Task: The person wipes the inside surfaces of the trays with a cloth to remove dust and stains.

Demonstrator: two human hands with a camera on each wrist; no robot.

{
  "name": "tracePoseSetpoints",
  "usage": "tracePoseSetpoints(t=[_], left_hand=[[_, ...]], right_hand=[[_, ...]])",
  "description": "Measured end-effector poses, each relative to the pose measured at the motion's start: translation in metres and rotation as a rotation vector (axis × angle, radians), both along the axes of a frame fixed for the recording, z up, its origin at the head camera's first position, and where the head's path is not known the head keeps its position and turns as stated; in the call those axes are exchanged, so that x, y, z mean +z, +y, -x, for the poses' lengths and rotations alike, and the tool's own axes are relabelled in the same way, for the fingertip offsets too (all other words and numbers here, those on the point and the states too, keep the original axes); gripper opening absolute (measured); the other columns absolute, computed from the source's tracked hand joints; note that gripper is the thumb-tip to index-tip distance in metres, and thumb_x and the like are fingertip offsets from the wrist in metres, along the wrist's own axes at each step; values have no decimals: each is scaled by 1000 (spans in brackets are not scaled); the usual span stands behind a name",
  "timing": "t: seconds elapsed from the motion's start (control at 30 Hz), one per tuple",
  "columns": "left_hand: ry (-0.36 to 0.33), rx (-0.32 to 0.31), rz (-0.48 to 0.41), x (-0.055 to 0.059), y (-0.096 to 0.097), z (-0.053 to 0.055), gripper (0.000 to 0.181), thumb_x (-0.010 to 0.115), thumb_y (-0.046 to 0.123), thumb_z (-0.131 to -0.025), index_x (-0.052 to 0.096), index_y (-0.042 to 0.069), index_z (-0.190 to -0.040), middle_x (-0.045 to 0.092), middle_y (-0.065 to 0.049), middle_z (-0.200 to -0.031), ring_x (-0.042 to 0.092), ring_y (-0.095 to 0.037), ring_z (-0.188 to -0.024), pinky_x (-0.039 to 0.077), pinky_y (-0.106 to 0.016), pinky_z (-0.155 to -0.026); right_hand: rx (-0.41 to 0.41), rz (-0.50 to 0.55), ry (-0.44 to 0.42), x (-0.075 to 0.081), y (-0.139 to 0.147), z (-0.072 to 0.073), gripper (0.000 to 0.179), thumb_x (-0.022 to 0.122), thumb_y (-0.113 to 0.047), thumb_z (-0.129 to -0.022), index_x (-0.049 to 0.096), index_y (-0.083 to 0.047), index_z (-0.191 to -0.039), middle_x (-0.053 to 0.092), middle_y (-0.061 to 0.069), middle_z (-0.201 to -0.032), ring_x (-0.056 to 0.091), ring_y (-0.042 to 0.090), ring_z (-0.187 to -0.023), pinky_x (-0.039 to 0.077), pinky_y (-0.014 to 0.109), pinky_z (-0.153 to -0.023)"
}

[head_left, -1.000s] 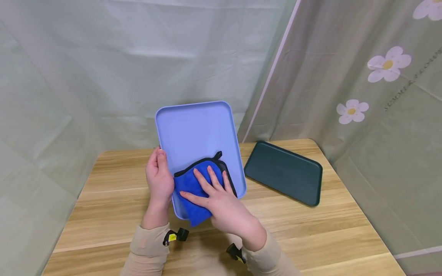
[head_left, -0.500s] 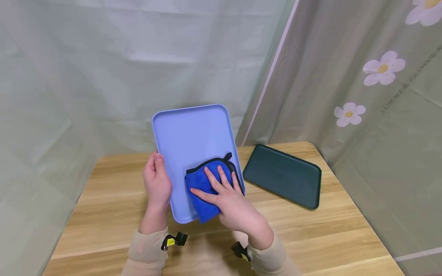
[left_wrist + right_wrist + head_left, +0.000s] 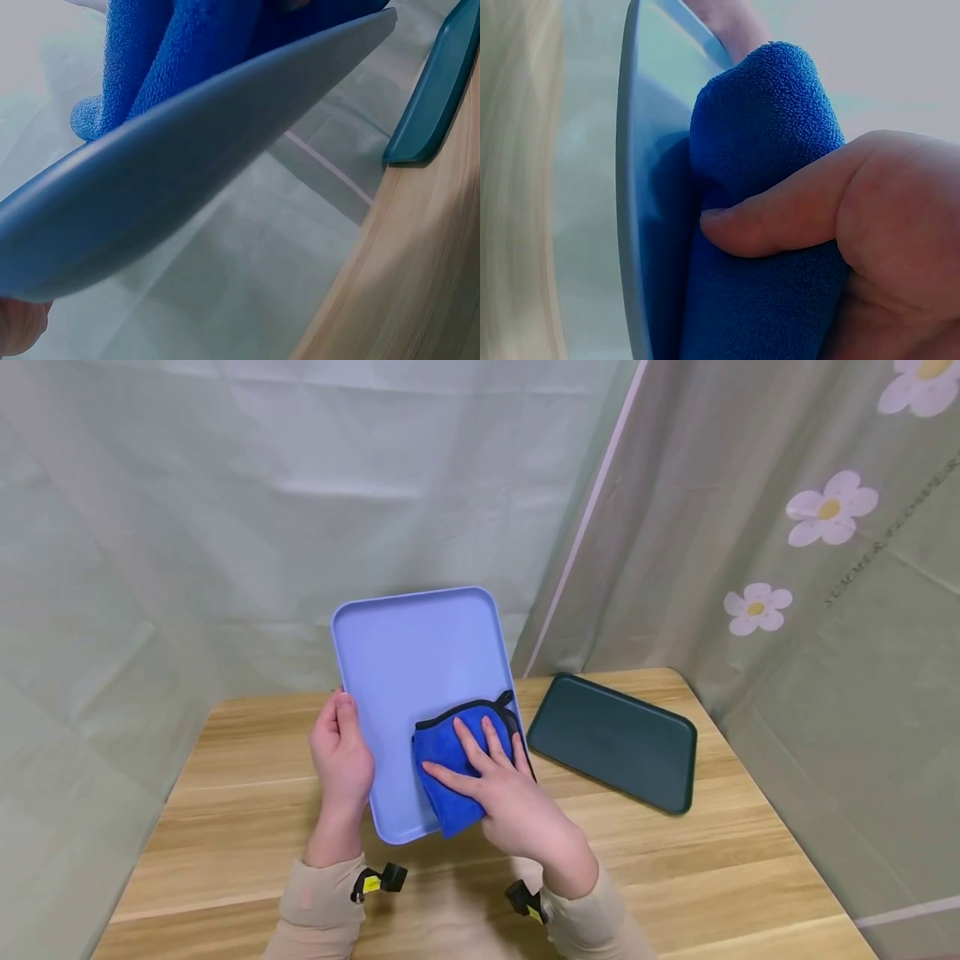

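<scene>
A light blue tray is held up at a tilt above the table. At its left edge my left hand grips it, the thumb on the rim and the other fingers mostly hidden behind. My right hand holds a folded blue cloth with black edging against the lower right of the tray. Its fingers are spread over the cloth. In the right wrist view the thumb presses into the cloth's near side. The left wrist view shows the tray's underside with cloth folds above it.
On the right of the wooden table lies a dark green tray. A pale curtain hangs behind the table, and a flowered one stands along the right side.
My right hand has moved the cloth rightward across the lower part of the blue tray, toward its right edge. The left hand keeps its grip.
</scene>
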State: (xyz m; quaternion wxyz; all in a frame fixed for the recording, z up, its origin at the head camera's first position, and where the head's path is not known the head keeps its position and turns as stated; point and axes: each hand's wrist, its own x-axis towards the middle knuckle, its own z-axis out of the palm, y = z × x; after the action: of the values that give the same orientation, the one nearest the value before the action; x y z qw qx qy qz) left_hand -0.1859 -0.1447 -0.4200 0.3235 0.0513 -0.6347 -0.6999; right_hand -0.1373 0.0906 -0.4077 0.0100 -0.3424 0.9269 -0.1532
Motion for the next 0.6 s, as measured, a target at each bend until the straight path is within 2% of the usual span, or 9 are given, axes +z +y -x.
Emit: tracePoseSetpoints(t=[0.1, 0.47, 0.6], left_hand=[[-9, 16, -3, 2, 0, -1, 39, 49, 19, -116, 68, -11, -130, 67, 1, -102, 60, -14, -92, 50, -22, -82], [-11, 61, -8, 3, 0, 1, 33, 50, 16, -115, 70, -11, -114, 57, 3, -86, 53, -12, -82, 45, -22, -75], [-18, 56, -4, 5, 0, 1, 35, 50, 16, -115, 69, -12, -116, 58, 2, -87, 54, -12, -83, 45, -22, -76]], right_hand=[[9, 5, 9, 1, 0, 0, 119, 69, 19, -77, 31, -50, -165, -9, 0, -179, -14, 39, -161, 3, 77, -121], [17, 5, 37, 0, -2, 0, 118, 70, 19, -77, 31, -49, -166, -10, 0, -179, -14, 39, -161, 2, 78, -120], [12, -3, 41, 0, -5, -1, 118, 72, 18, -78, 31, -49, -166, -11, 1, -179, -14, 40, -161, 2, 78, -120]])
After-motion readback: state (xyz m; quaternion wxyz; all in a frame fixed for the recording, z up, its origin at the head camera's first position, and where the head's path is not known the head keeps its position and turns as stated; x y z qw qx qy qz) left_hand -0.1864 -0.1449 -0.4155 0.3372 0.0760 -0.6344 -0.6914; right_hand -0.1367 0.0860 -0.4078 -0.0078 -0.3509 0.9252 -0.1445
